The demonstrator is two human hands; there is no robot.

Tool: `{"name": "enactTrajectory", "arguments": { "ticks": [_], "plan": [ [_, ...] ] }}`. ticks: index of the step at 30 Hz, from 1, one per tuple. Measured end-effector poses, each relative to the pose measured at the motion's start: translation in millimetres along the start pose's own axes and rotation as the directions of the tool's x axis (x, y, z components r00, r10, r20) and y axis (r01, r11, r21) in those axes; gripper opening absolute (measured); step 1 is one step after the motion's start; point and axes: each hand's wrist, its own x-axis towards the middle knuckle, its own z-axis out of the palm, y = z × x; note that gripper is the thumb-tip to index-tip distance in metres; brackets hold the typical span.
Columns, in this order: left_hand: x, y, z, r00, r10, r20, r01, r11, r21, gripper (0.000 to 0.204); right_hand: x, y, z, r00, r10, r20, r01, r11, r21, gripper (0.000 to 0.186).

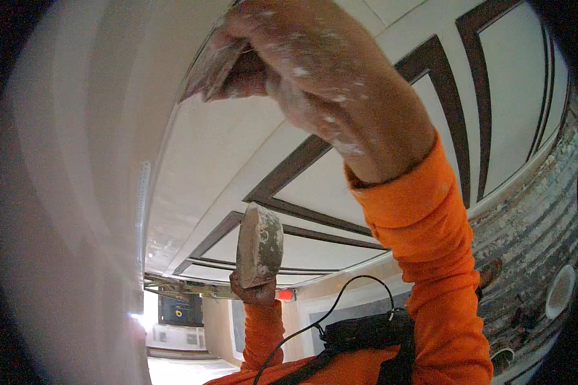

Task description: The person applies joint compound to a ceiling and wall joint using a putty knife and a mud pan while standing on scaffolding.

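White glare bursts at lower left beside a dim, grainy wall (70,212) as fisheye distortion bows dark-trimmed panels (331,189) near black corners.

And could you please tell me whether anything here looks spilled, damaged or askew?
The mess stands out: pale smears streak the right hand and forearm, the pan-like tool in the left hand is crusted, and the grey slatted surface at the picture's right is spattered, perhaps dripped on. Nothing looks clearly broken.
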Motion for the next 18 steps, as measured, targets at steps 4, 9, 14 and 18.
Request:
{"name": "enactTrajectory", "arguments": {
  "ticks": [4, 9, 14, 18],
  "plan": [
    [-4.6, 10.0, -3.4, 0.998, 0.007, -0.064, -0.006, 1.0, 0.027, 0.046, -25.3, -20.9, -23.3, 0.895, -0.12, -0.43, 0.138, 0.99, 0.012, 0.022],
    [11.7, -0.8, -38.5, 0.992, 0.129, 0.01, -0.125, 0.941, 0.315, 0.051, 10.7, 3.6, 24.1, 0.188, -0.02, -0.982, 0.21, 0.978, 0.02, 0.016],
    [-11.6, 8.4, 23.8, 0.986, -0.1, 0.13, 0.139, 0.931, -0.337, 0.067, 31.3, 84.9, 107.3, 0.264, -0.504, -0.822, 0.063, 0.86, -0.507, 0.047],
    [-21.6, 19.0, 30.3, 0.992, 0.1, -0.083, -0.103, 0.994, -0.033, 0.069, -37.5, 84.1, 143.1, 0.787, -0.168, -0.593, 0.013, 0.967, -0.256, 0.043]
  ]
}}
